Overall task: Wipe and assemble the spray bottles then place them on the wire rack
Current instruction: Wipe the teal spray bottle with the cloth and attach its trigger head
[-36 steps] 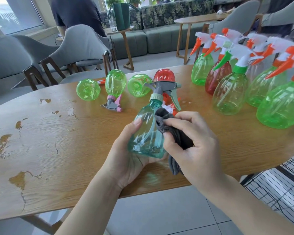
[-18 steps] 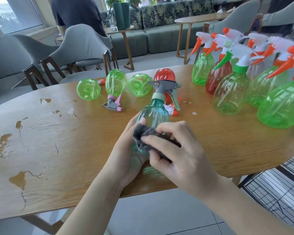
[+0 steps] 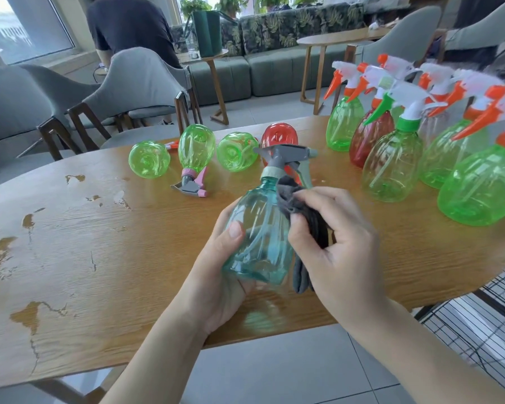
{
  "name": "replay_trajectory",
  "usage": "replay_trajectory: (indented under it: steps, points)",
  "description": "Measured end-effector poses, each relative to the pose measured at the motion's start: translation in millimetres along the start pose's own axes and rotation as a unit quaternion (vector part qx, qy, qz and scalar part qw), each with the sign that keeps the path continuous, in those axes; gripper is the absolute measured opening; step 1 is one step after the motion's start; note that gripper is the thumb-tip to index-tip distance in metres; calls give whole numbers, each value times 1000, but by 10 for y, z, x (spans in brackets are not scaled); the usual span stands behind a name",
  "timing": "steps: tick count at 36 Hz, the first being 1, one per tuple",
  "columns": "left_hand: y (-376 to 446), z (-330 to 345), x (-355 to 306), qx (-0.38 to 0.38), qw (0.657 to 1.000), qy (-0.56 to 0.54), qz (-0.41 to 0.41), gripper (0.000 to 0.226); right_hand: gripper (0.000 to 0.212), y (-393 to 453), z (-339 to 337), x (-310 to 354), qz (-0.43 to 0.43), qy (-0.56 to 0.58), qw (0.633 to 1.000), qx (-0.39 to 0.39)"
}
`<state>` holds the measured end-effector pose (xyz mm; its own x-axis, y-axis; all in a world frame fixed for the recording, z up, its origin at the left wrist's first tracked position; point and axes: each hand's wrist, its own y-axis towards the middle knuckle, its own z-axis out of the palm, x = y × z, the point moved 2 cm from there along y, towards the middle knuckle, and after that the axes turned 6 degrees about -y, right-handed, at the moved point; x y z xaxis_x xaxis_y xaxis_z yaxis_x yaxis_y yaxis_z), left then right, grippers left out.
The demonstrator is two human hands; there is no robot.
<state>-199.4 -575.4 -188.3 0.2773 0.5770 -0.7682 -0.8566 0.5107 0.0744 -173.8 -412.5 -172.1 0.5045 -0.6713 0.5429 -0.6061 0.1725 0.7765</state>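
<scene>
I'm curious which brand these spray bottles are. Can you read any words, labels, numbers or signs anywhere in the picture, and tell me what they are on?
None: no readable text shows anywhere.
The teal spray bottle held in the left hand: plain plastic, no label.
The grey cloth in the right hand: no tag visible.
The standing green bottles and white trigger heads: no print to be made out; the heads are blurred.

A worn wooden table carries everything. Loose green bottles lie far centre. Assembled spray bottles stand far right.
</scene>
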Motion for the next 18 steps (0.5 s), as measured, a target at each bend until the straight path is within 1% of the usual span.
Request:
replay_trajectory:
  steps: [3,6,10,12,14,17,18]
  points:
    - [8,-19,-16,-7,1000,-16,10,97,26,-20,15,17,-21,0,1000,3]
    - [28,-15,-13,-15,1000,12,4,94,23,42,7,-15,-30,-20,999,3]
    - [34,-21,22,-13,1000,14,-9,76,23,85,10,-64,6,-21,1000,1]
    - [34,-31,25,-25,1000,4,-9,67,23,44,28,-34,-6,-6,1000,7]
    - [32,-50,7,-36,999,-15,1,72,22,-27,47,25,-43,14,999,14]
    - [26,-65,-19,-52,998,-36,23,96,19,-124,69,118,-94,33,995,30]
    - [24,-65,-22,-55,997,-42,29,97,19,-138,73,134,-106,29,993,34]
